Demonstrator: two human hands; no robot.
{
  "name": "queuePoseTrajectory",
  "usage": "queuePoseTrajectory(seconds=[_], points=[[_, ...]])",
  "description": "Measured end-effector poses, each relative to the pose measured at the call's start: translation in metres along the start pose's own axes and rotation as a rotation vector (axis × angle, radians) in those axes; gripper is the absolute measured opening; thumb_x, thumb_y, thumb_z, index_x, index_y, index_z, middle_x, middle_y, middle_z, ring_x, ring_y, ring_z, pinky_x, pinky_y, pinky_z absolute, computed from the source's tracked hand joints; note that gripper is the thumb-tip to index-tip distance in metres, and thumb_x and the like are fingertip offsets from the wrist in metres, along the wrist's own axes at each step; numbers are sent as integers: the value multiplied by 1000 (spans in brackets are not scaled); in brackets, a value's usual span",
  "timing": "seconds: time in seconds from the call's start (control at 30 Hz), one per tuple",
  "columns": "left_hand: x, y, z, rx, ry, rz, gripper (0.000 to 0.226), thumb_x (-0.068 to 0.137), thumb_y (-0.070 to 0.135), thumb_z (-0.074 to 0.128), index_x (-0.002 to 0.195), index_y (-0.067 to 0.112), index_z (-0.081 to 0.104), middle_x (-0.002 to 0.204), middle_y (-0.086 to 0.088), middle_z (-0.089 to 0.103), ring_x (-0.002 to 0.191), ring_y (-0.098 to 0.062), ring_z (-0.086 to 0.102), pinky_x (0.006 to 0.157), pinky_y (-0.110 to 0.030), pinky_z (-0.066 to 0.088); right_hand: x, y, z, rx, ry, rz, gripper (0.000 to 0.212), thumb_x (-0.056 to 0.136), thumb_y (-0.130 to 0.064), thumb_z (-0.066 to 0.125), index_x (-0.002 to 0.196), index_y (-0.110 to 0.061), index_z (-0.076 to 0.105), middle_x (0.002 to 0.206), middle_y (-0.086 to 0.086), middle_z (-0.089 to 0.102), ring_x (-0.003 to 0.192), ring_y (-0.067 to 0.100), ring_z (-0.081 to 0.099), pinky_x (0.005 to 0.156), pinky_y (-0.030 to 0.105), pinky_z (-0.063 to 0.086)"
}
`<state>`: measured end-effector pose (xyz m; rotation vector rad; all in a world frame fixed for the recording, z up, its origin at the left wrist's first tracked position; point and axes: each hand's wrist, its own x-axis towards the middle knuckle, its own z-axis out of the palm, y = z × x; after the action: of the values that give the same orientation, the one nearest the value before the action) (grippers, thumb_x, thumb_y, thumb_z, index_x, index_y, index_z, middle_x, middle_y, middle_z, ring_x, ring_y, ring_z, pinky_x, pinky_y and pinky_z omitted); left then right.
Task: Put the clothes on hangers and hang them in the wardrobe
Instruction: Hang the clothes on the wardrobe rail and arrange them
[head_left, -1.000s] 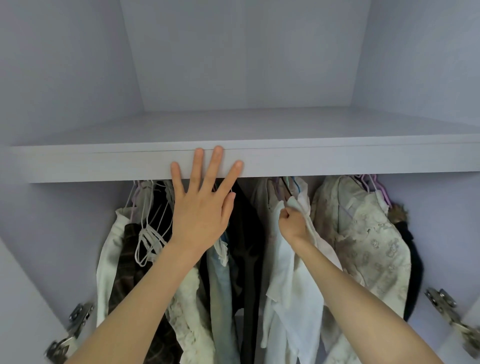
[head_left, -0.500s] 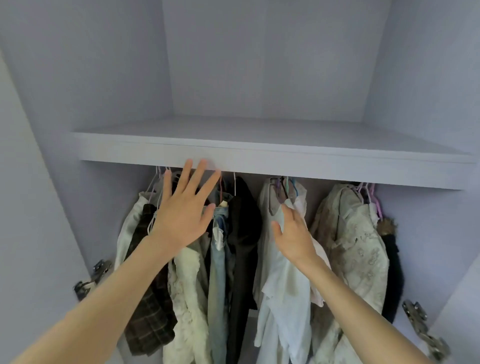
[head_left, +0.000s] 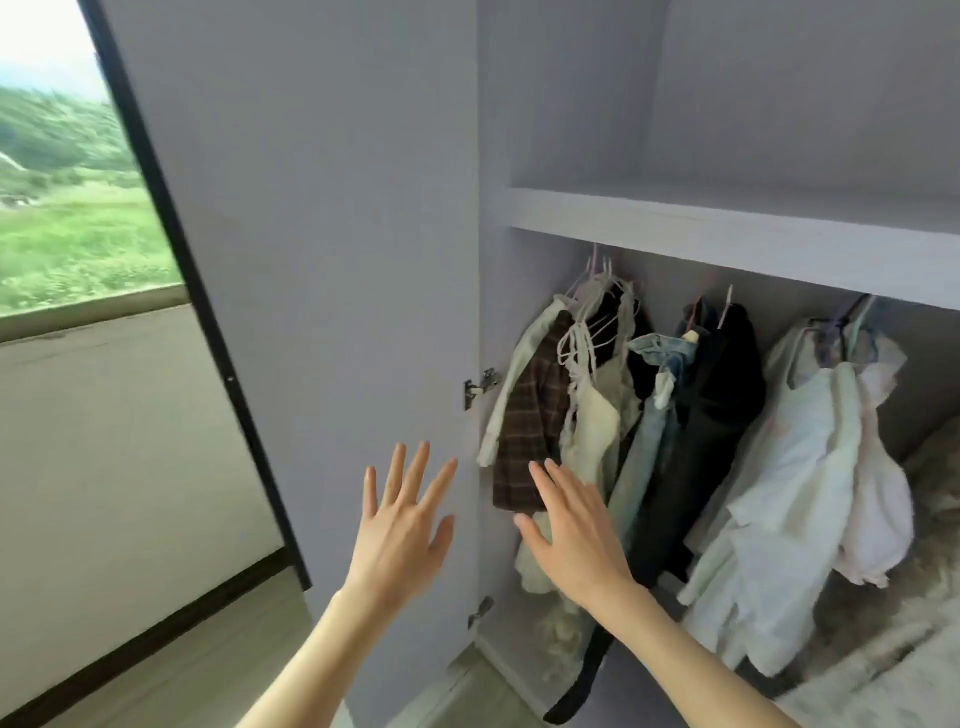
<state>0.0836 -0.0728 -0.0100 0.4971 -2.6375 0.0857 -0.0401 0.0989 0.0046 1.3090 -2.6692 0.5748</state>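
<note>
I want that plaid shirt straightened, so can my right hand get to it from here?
Probably yes: the right hand is open, holds nothing, and its fingertips already lie over the plaid shirt's lower edge, with nothing between.

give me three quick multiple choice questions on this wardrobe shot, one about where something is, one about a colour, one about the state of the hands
1. Where does the plaid garment hang?
A. near the left end of the row, close to the door hinge
B. at the far right end
C. on the shelf

2. What colour is the garment beside the jeans, on their right?
A. red
B. black
C. yellow

3. What are the hands doing?
A. both grip a hanger
B. one pinches a sleeve
C. both are open and hold nothing

Answers:
1 A, it hangs just right of the hinge.
2 B, the dark garment is black.
3 C, the left hand and right hand show spread fingers, nothing in them.
</note>
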Motion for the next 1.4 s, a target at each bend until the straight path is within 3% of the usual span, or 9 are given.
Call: queuePoseTrajectory(seconds=[0.23,0.33,0.5,0.67,0.73,0.9,1.13,1.3,1.4], points=[[-196,-111,-59,163,-117,-454,67,72,37,71,131,24,44,137,-14,48,126,-39,44,89,-59,42,-35,-177,74,186,-140,-372,87,72,-63,3,148,-21,16,155,2,18,143,17,12,110,28,-6],[-289,-137,-90,194,-120,-648,57,77,44,43,131,25,43,136,-13,49,128,-36,40,89,-58,42,-72,-254,96,245,-193,-492,79,79,-59,17,143,-16,34,147,8,36,138,24,30,111,36,9],[-447,-148,-130,264,-137,-945,51,79,44,37,128,29,44,133,-10,53,126,-28,32,86,-55,45,-162,-367,133,249,-288,-730,58,81,-48,37,120,-12,61,119,7,64,110,24,62,91,43,43],[-575,-145,-179,309,-191,-1238,54,75,45,36,123,25,50,123,-12,61,119,-32,45,78,-56,49,-235,-468,151,273,-392,-994,54,81,-48,39,119,-15,60,119,3,63,110,21,61,90,43,46],[-614,-148,-206,367,-172,-1343,59,77,46,32,125,20,56,130,-14,55,122,-37,49,86,-59,44,-254,-506,155,300,-437,-1119,54,83,-47,39,122,-15,56,124,6,60,115,24,58,93,48,43],[-687,-129,-261,434,73,-1605,74,79,55,10,145,26,28,155,-6,12,143,-25,0,112,-48,3,-310,-598,148,385,-537,-1369,63,87,-50,28,135,-12,46,136,11,50,130,29,43,107,47,29],[-747,-54,-256,365,154,-2055,83,72,61,0,148,29,12,156,0,-5,137,-12,-20,112,-44,-8,-411,-650,165,455,-722,-1708,79,83,-62,10,144,-16,29,149,8,32,141,26,23,115,44,11],[-764,1,-244,307,141,-2362,61,92,51,19,148,30,5,156,-2,-9,142,-23,-15,114,-47,-5,-459,-655,167,434,-889,-1958,98,75,-76,-10,145,-18,26,151,6,28,142,25,19,115,41,7],[-766,40,-238,292,145,-2496,70,82,53,15,144,24,30,154,-8,17,142,-31,11,110,-54,13,-495,-650,170,358,-950,-2084,92,82,-68,-8,138,-14,41,140,9,46,132,29,40,108,49,26]])
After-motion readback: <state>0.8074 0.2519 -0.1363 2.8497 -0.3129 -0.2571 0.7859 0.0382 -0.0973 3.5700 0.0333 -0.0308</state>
